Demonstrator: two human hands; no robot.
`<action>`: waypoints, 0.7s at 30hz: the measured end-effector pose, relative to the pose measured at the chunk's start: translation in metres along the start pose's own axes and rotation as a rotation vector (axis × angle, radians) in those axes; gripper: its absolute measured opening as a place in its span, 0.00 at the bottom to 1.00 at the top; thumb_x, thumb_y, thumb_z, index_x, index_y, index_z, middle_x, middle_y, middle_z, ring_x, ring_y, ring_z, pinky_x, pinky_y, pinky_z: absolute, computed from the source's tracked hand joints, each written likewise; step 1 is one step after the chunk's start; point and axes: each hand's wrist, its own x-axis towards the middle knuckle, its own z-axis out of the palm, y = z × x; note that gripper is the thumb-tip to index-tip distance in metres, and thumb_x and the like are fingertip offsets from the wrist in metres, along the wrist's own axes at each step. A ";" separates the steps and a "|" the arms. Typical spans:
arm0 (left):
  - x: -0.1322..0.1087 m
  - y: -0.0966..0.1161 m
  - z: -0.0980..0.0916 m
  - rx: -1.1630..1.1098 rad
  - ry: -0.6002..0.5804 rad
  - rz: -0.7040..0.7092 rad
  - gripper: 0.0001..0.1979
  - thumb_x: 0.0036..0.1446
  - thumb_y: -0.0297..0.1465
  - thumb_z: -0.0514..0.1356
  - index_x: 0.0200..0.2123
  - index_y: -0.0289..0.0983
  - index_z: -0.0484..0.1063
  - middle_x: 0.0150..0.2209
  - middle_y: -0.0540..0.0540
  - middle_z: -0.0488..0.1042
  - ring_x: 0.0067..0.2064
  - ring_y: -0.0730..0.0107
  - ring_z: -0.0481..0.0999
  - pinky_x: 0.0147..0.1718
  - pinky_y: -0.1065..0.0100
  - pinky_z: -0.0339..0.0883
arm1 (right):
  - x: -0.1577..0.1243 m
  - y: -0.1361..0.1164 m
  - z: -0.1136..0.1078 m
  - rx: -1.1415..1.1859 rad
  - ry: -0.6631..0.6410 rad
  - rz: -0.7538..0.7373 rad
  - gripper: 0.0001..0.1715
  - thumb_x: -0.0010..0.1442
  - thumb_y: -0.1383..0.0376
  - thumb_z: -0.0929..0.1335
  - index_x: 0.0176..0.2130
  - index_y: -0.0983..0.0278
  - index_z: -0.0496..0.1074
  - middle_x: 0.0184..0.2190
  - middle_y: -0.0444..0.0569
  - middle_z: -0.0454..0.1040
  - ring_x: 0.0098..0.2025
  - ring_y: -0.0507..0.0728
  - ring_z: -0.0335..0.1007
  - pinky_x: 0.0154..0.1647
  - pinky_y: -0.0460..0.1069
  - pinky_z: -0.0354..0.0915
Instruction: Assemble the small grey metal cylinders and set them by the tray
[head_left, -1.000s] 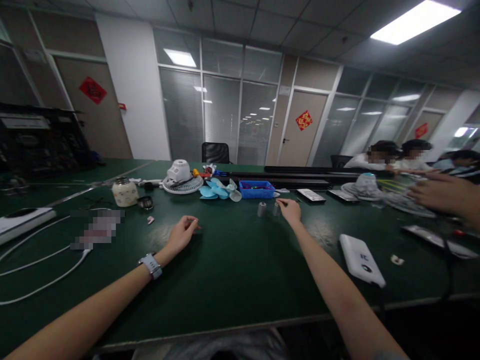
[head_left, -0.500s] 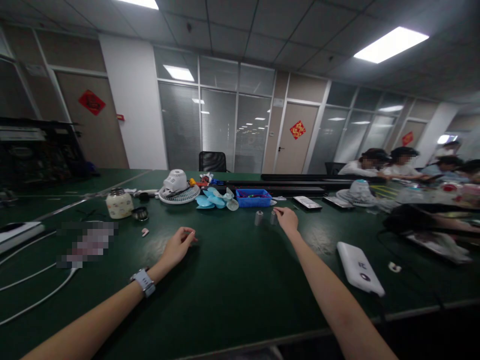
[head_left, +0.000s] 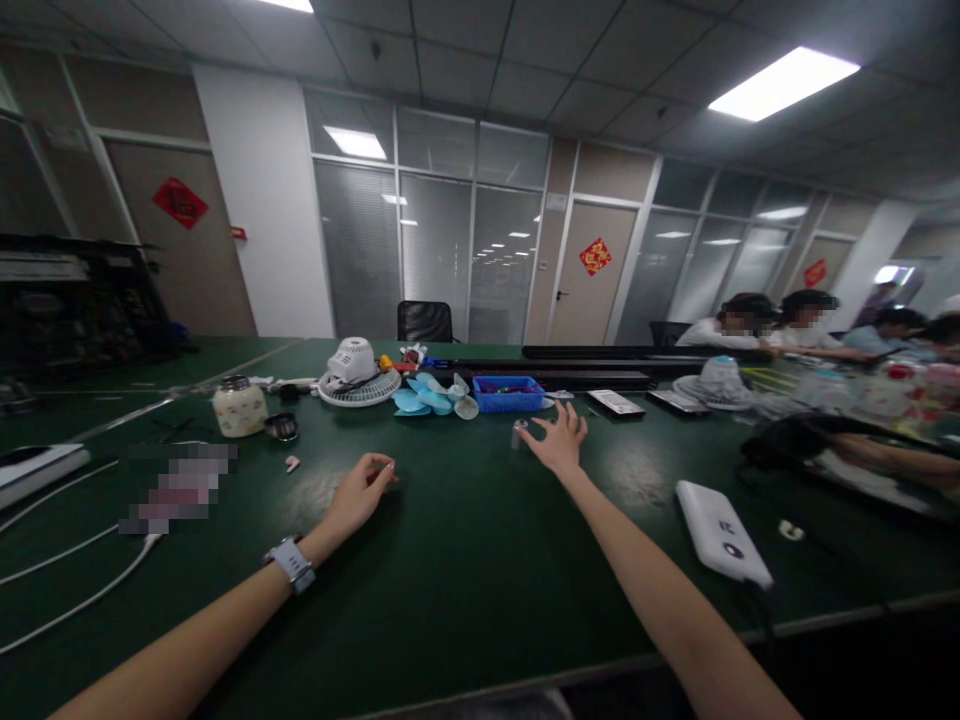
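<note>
My right hand (head_left: 559, 440) is over the middle of the table with its fingers spread and nothing visible in its grasp. Its thumb is close to a small grey metallic cylinder (head_left: 517, 433) standing upright; whether they touch I cannot tell. A second such cylinder cannot be seen, and the hand covers the spot where it stood. Further left, my left hand (head_left: 360, 492) rests near the tabletop, fingers loosely curled and a little apart from the thumb. It holds nothing that I can see. A watch (head_left: 291, 564) is on that wrist.
Behind the hands are a blue tray (head_left: 508, 399) of small parts, light-blue fan blades (head_left: 427, 396) and a white fan (head_left: 352, 372). A jar (head_left: 240, 407) stands left. On the right lie a white power bank (head_left: 722, 533) and a black bag (head_left: 780, 440). People sit beyond.
My right hand has let go of the right-hand cylinder, spread its fingers and shifted left towards the other one. My left hand has hardly moved.
</note>
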 end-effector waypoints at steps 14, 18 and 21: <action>-0.008 0.018 -0.002 0.102 0.037 0.162 0.22 0.53 0.47 0.58 0.45 0.39 0.72 0.41 0.43 0.77 0.40 0.60 0.75 0.36 0.63 0.67 | -0.062 -0.104 -0.032 0.385 -0.299 -0.189 0.26 0.48 0.40 0.69 0.35 0.55 0.80 0.65 0.49 0.52 0.67 0.66 0.35 0.63 0.66 0.35; -0.018 0.035 -0.003 0.130 0.024 0.264 0.20 0.54 0.46 0.58 0.45 0.44 0.76 0.47 0.45 0.76 0.47 0.57 0.71 0.43 0.61 0.66 | -0.090 -0.146 -0.051 0.519 -0.432 -0.316 0.27 0.46 0.40 0.70 0.38 0.53 0.79 0.66 0.47 0.50 0.67 0.66 0.34 0.63 0.65 0.36; -0.020 0.038 -0.002 0.155 -0.037 0.355 0.16 0.54 0.45 0.60 0.40 0.45 0.79 0.46 0.45 0.76 0.51 0.56 0.68 0.50 0.57 0.62 | -0.098 -0.155 -0.056 0.548 -0.447 -0.332 0.28 0.46 0.39 0.69 0.39 0.54 0.79 0.65 0.47 0.53 0.67 0.65 0.36 0.63 0.64 0.37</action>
